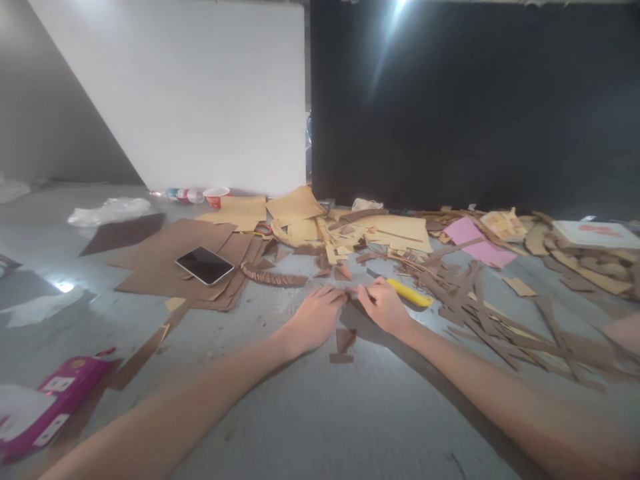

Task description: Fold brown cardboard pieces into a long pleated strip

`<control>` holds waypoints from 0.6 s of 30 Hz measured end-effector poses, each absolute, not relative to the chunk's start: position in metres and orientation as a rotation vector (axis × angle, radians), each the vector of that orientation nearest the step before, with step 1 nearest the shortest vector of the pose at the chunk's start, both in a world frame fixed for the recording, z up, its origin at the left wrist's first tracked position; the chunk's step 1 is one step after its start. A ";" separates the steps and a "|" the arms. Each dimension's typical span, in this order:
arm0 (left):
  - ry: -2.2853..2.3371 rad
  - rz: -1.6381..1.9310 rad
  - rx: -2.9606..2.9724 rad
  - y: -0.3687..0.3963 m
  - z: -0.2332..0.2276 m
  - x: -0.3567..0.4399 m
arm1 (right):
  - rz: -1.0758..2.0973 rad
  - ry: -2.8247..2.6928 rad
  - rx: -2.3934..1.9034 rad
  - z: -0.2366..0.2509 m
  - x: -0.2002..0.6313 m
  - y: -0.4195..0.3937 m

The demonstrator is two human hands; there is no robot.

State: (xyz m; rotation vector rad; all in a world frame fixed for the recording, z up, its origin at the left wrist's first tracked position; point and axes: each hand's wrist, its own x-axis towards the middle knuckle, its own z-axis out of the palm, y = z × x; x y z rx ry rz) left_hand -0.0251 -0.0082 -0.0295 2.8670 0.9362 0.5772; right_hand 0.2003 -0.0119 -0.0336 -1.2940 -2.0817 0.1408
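Observation:
My left hand (314,319) and my right hand (384,306) meet on the grey floor, fingertips together pinching a small brown cardboard piece (351,291) between them. A yellow utility knife (410,293) lies just right of my right hand. Small cardboard triangles (344,341) lie on the floor under my wrists. A row of stacked cardboard bits (273,277) curves just beyond my left hand.
A phone (205,265) rests on brown cardboard sheets (170,253) at left. Cardboard strips and scraps (480,300) spread to the right, with pink paper (475,240). A pink box (55,400) sits near left. A white board and a black panel stand behind.

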 end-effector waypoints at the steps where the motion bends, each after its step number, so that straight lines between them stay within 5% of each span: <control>1: 0.920 0.588 2.860 -0.008 -0.030 -0.025 | 0.164 -2.089 -1.295 -0.032 0.200 -0.011; 18: 1.023 0.416 3.032 -0.017 -0.020 -0.024 | 0.243 -2.033 -1.571 -0.038 0.200 0.000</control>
